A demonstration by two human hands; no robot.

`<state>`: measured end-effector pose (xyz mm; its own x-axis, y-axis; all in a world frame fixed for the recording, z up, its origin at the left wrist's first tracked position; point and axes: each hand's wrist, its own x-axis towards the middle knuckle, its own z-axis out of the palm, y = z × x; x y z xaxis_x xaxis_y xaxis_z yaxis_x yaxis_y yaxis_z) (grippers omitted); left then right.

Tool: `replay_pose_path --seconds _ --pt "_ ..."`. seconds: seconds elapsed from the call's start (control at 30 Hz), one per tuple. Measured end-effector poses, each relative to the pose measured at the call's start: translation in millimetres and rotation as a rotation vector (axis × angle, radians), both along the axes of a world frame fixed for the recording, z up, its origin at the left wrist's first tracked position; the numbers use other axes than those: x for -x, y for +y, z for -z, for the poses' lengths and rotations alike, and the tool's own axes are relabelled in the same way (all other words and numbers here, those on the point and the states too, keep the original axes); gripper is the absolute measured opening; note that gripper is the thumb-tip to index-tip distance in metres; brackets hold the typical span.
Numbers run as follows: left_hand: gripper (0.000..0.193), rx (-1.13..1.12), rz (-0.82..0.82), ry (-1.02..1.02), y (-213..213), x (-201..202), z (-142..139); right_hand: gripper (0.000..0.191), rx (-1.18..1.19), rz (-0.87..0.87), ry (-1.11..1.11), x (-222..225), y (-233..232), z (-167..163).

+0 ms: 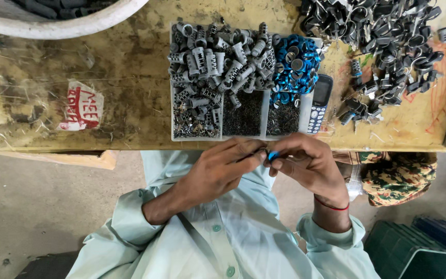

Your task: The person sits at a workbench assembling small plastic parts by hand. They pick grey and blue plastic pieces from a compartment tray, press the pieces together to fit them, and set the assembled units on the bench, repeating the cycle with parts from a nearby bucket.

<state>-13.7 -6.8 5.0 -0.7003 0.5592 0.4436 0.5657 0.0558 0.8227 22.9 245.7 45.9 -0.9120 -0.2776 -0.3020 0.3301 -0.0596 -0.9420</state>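
Blue ring (273, 154) pinched between both hands' fingers (256, 156)

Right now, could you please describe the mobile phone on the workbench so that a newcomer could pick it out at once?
Start at the clear compartment tray in the middle of the worn yellow workbench. Follow its right edge, past the heap of blue rings, to the dark blue keypad phone lying flat against the tray. It is the only single slim slab with a screen and pale buttons among heaps of small parts.
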Motion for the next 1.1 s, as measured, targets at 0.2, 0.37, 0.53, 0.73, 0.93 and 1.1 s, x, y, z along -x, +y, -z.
replay_pose_path --seconds 0.2,0.37,0.53,0.73,0.93,1.1 --pt "0.028 0.067 0.036 0.13 -6.3 4.0 -6.6 0.013 0.023 0.043 -0.005 1.7 -8.4 7.1" --pt "0.028 0.084 0.075 0.201 -18.5 5.9 -7.2 0.015 0.091 0.032 -0.039 2.7 -18.5 5.4" --pt "0.044 -0.09 0.03 0.075 -9.1 1.8 -7.7 0.033 0.213 -0.101 -0.113 -2.7 -19.2 4.1" --pt "0.044 -0.265 0.005 -0.265 4.9 1.4 -13.7 0.04 0.356 0.071 -0.117 -21.6 -54.9 3.4" --pt "0.04 -0.204 -0.042 -0.196 9.6 -7.3 -24.2 0.043 -0.201 -0.354 0.281 -0.9 5.3 -21.9" --pt "0.033 -0.172 -0.059 -0.23 8.5 -1.1 -25.5 0.037 -1.637 0.042 0.686 39.7 103.6 -8.7"
